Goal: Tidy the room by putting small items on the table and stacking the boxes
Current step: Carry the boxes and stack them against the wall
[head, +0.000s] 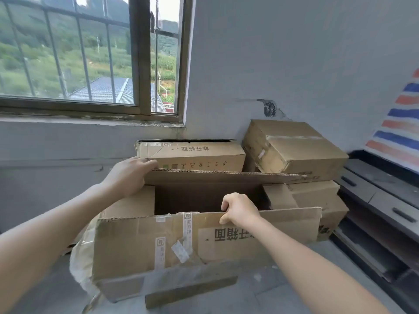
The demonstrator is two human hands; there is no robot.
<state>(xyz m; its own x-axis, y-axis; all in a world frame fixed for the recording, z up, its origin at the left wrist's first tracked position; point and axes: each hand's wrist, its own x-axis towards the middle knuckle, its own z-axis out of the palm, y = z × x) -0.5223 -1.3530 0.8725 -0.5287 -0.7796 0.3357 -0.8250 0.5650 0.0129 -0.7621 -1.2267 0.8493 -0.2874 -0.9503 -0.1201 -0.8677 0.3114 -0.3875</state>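
1. Both hands are on the big open brown cardboard box [204,241] at centre, its long axis running nine to three o'clock across the view.
2. The left hand [129,175] takes the far flap at its ten o'clock corner, fingers [148,164] clamped over the corrugated edge.
3. The right hand [238,209] takes the near flap's top edge, fingers curled shut over it, towards four o'clock from the left hand; it is the nearer hand.
4. The box opens upward between the two hands, looking empty inside.
5. Box count: four brown cartons: this one, a long printed one [192,156] at twelve o'clock, a taped one [294,150] at two o'clock, stacked on a crumpled one [317,200].
6. Next, I reckon, lift it level onto the stack.
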